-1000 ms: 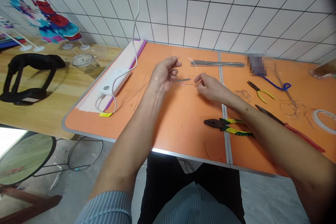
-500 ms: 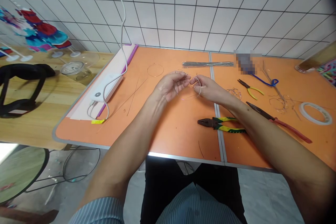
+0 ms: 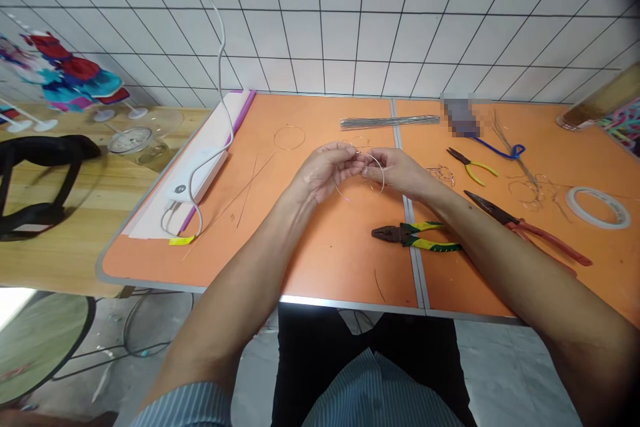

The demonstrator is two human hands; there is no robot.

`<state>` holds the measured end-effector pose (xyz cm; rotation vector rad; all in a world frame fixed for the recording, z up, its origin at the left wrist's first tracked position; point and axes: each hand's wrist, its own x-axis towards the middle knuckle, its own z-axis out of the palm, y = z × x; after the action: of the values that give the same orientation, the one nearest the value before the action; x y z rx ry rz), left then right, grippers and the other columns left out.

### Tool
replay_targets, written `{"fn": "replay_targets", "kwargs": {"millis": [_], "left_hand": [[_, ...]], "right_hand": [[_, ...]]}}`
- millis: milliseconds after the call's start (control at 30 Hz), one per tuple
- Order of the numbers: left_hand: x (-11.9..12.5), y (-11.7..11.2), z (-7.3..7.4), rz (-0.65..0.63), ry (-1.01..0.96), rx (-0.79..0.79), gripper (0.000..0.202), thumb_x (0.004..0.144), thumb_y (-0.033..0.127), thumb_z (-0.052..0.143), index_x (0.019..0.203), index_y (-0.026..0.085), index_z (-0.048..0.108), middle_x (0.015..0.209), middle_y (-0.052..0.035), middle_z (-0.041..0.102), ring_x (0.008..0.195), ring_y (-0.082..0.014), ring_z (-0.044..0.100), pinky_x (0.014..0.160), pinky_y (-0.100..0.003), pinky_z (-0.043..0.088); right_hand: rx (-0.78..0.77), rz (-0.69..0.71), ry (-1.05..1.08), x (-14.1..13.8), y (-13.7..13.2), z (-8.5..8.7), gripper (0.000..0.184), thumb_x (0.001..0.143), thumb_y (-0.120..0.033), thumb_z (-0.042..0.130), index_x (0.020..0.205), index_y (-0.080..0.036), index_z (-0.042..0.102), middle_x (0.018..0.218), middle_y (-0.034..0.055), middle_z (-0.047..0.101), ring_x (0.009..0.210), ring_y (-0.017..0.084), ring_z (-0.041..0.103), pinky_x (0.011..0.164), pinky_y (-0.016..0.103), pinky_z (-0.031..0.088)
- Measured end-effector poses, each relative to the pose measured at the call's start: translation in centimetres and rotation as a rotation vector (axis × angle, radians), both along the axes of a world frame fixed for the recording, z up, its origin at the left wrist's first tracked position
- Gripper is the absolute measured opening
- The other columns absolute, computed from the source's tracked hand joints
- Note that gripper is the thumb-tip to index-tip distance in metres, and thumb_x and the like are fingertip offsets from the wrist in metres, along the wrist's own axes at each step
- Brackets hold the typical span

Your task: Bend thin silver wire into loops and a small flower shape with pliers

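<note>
A thin curved wire (image 3: 383, 175) is held over the orange desk (image 3: 340, 267), pinched by the left hand (image 3: 323, 173) and the right hand (image 3: 397, 170), fingers narrowed; whether fingertips touch cannot be told. A wire ring (image 3: 289, 149) is seen to the left; straight wires (image 3: 387, 122) are bundled beyond.

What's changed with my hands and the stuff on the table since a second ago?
Your left hand has moved right and toward you, closing the gap to your right hand; both are now close together at the curved wire. The green-and-yellow pliers and wire bundle stayed where they lay.
</note>
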<state>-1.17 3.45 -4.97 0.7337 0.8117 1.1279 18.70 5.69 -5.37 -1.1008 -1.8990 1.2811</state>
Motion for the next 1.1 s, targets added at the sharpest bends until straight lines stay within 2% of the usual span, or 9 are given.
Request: {"fn": "replay_targets", "kwargs": {"millis": [100,200,300,400,500,600,733,967,1100], "left_hand": [[0.2,-0.2,0.2,0.016,0.024,-0.008,0.015,0.097,0.008,0.068,0.083,0.012,0.069,0.090,-0.0092,0.081,0.073,-0.0118,0.077,0.077,-0.023,0.063],[0.3,-0.3,0.3,0.062,0.041,-0.034,0.014,0.100,0.014,0.068,0.086,0.013,0.070,0.092,-0.0069,0.080,0.068,-0.0109,0.074,0.070,-0.023,0.062],[0.4,-0.3,0.3,0.056,0.041,-0.036,0.014,0.102,0.019,0.068,0.089,0.013,0.070,0.095,-0.0079,0.080,0.068,-0.0113,0.074,0.069,-0.024,0.063],[0.6,-0.5,0.2,0.040,0.043,-0.036,0.016,0.104,0.021,0.067,0.090,0.012,0.071,0.096,-0.0089,0.080,0.069,-0.0114,0.075,0.069,-0.024,0.063],[0.9,-0.6,0.1,0.029,0.045,-0.036,0.016,0.104,0.019,0.066,0.091,0.011,0.072,0.096,-0.0093,0.079,0.069,-0.0113,0.075,0.069,-0.024,0.063],[1.1,-0.6,-0.2,0.014,0.046,-0.031,0.016,0.103,0.019,0.069,0.089,0.012,0.071,0.096,-0.0095,0.080,0.069,-0.0115,0.076,0.070,-0.024,0.063],[1.4,-0.8,-0.3,-0.006,0.048,-0.030,0.019,0.102,0.024,0.074,0.088,0.013,0.069,0.096,-0.0096,0.080,0.070,-0.0117,0.076,0.072,-0.024,0.064],[1.5,-1.2,0.1,-0.018,0.085,0.037,0.027,0.096,0.039,0.083,0.094,0.013,0.073,0.102,-0.0099,0.080,0.074,-0.0124,0.076,0.075,-0.026,0.065],[1.4,-1.4,0.3,0.001,0.083,0.049,0.025,0.095,0.038,0.082,0.099,0.015,0.074,0.104,-0.0103,0.081,0.074,-0.0125,0.075,0.076,-0.027,0.066]], "right_hand": [[-0.016,-0.046,-0.041,0.5,-0.3,0.4,0.022,0.079,-0.038,0.079,0.082,-0.020,0.067,0.076,-0.0023,0.060,0.070,0.013,0.049,0.065,0.029,0.035],[-0.063,-0.150,-0.044,1.6,-0.8,1.0,0.018,0.080,-0.034,0.080,0.085,-0.020,0.069,0.077,-0.0005,0.064,0.068,0.014,0.051,0.063,0.030,0.036],[-0.086,-0.235,0.000,3.0,-1.7,1.6,0.017,0.083,-0.033,0.080,0.089,-0.021,0.069,0.075,-0.0007,0.063,0.064,0.013,0.049,0.061,0.030,0.034],[-0.066,-0.247,0.006,4.1,-2.9,2.0,0.018,0.088,-0.036,0.081,0.091,-0.022,0.069,0.079,-0.0001,0.065,0.066,0.013,0.050,0.062,0.030,0.036],[0.020,-0.227,-0.046,4.6,-4.1,1.9,0.018,0.089,-0.039,0.081,0.091,-0.024,0.070,0.086,0.0019,0.068,0.073,0.016,0.055,0.065,0.031,0.040],[0.064,-0.173,-0.099,4.8,-4.7,1.7,0.017,0.091,-0.039,0.079,0.091,-0.025,0.070,0.079,-0.0001,0.064,0.070,0.017,0.053,0.062,0.032,0.038],[0.077,-0.153,-0.151,4.6,-5.0,1.5,0.016,0.093,-0.039,0.075,0.091,-0.024,0.070,0.070,-0.0037,0.055,0.064,0.015,0.047,0.058,0.031,0.035],[0.148,-0.187,-0.131,4.3,-5.2,1.5,0.011,0.091,-0.033,0.073,0.092,-0.022,0.070,0.074,-0.0025,0.061,0.067,0.015,0.054,0.061,0.031,0.042],[0.164,-0.246,-0.088,4.4,-5.2,1.5,0.010,0.091,-0.032,0.074,0.092,-0.023,0.070,0.078,-0.0003,0.065,0.067,0.015,0.056,0.061,0.032,0.044]]}}
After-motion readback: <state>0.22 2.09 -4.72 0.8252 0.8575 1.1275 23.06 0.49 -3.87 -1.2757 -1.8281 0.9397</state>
